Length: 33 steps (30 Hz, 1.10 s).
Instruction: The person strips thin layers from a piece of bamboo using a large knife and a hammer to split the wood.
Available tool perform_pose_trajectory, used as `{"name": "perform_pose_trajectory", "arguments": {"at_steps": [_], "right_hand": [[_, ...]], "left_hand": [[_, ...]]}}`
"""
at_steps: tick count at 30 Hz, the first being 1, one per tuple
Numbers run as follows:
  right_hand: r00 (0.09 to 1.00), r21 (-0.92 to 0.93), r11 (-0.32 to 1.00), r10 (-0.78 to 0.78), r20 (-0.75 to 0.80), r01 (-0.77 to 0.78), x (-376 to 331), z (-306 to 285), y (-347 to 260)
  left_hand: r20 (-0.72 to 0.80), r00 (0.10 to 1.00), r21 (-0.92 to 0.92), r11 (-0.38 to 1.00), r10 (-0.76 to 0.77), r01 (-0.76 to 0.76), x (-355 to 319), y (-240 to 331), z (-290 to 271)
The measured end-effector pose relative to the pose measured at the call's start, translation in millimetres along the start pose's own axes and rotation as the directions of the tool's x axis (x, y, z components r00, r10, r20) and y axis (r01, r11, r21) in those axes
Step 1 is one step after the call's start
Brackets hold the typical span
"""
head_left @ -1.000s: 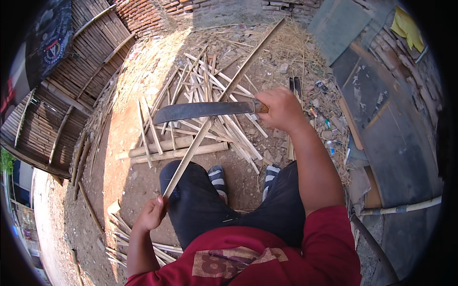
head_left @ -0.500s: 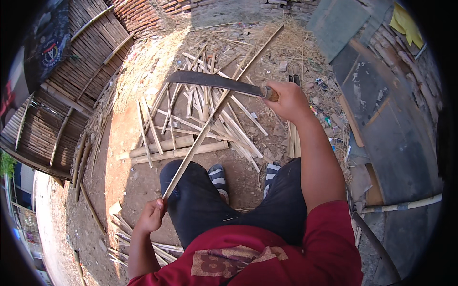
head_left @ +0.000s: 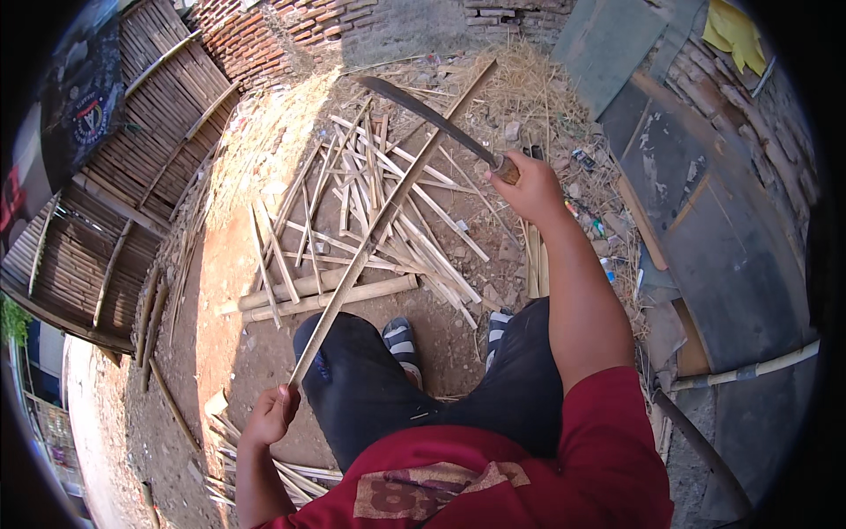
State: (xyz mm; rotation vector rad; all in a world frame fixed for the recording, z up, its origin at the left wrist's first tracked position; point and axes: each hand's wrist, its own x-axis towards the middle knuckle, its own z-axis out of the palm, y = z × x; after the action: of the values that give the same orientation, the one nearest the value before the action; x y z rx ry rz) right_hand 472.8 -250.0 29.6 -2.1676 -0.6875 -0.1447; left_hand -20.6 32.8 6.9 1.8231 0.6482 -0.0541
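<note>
My left hand point(head_left: 270, 414) is closed round the near end of a long bamboo strip point(head_left: 352, 270). The strip slants up and away to the right, past my left knee. My right hand point(head_left: 527, 185) grips the wooden handle of a machete point(head_left: 430, 116). Its dark, slightly curved blade points to the far left and crosses the strip near the strip's far end. Whether the blade touches the strip I cannot tell. Beneath both lies a loose heap of split bamboo strips point(head_left: 438, 244) on the dirt.
Two bamboo poles point(head_left: 330, 298) lie in front of my feet. More split strips point(head_left: 291, 476) are at my lower left. A slatted bamboo panel point(head_left: 163, 115) stands on the left, dark boards point(head_left: 714, 229) on the right. Dry straw point(head_left: 520, 88) and a brick wall point(head_left: 264, 44) are farther off.
The machete has moved toward the strip's far end, its tip swinging up and away. The strip's far end has shifted a little left and nearer. Both hands keep their holds.
</note>
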Motion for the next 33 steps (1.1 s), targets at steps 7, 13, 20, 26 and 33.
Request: {"name": "perform_pose_trajectory", "arguments": {"at_steps": [7, 13, 20, 26, 33], "right_hand": [[0.904, -0.137, 0.894, -0.416, 0.102, 0.427, -9.0, 13.2, -2.9], [0.991, -0.084, 0.994, -0.072, -0.108, 0.063, 2.3, 0.9, 24.0], [0.874, -0.184, 0.855, -0.483, 0.057, 0.484, -7.5, 13.3, -3.0], [0.993, -0.035, 0.999, 0.025, -0.112, -0.029, 6.3, 1.1, 40.7], [0.955, -0.138, 0.948, -0.273, 0.115, 0.288, -5.4, 1.1, -0.2]], "left_hand": [[0.059, 0.992, -0.059, 0.992, -0.109, 0.112, -5.3, 16.1, -8.5], [0.014, 0.999, 0.071, 0.997, -0.03, 0.029, -19.1, 0.9, -20.3], [-0.092, 0.995, 0.18, 0.983, 0.038, -0.021, -22.6, -12.9, -20.0], [-0.155, 0.986, 0.273, 0.962, 0.069, -0.025, -36.1, -17.2, -28.6], [-0.156, 0.987, 0.244, 0.97, 0.041, -0.002, -36.0, -15.2, -23.4]]}}
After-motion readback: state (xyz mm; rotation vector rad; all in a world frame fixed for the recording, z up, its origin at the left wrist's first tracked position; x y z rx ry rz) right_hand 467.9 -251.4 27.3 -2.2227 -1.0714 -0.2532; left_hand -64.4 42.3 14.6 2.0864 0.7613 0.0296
